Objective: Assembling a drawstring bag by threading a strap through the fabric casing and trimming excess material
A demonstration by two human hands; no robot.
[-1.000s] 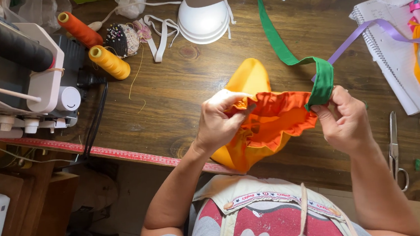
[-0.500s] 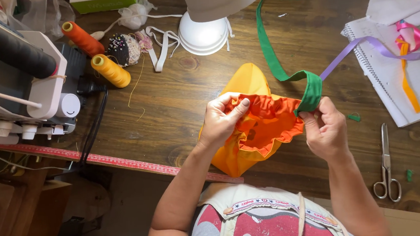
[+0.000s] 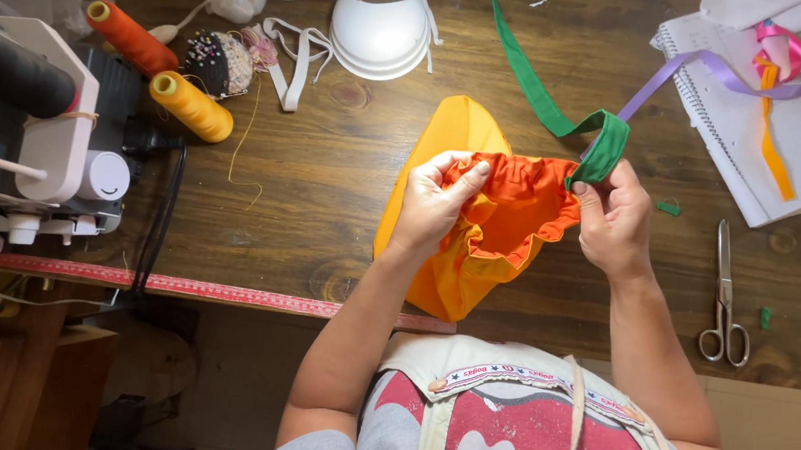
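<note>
Gripping: left hand (image 3: 432,205) pinches the gathered orange rim of the fabric pouch (image 3: 476,219), fingers closed on the cloth; right hand (image 3: 613,221) has thumb and fingers clamped on the folded end of the green ribbon (image 3: 543,99) at the pouch's 3 o'clock edge.
Pouch place: centre of view, held just above the table edge, in front of the person's chest.
Surface: dark wooden table (image 3: 339,173), knots and grain visible; red measuring tape (image 3: 234,290) runs along its near edge.
Room: sewing machine (image 3: 22,140) at 9 o'clock; orange thread cone (image 3: 130,37) and yellow thread cone (image 3: 191,106) at 10 o'clock; pincushion (image 3: 219,63) beside them; white lamp base (image 3: 381,36) at 12 o'clock; spiral notebook (image 3: 794,146) with ribbons at 2 o'clock; scissors (image 3: 723,304) at 4 o'clock.
Hidden: pouch's lower part is behind the left wrist; inside of the opening is hard to make out; ribbon's far end is cut off at the top; machine is cut off at left.
Axis: pouch's long axis runs from 12 to 6 o'clock, slightly tilted; yellow tip points to 12; gathered orange mouth faces 3 o'clock.
</note>
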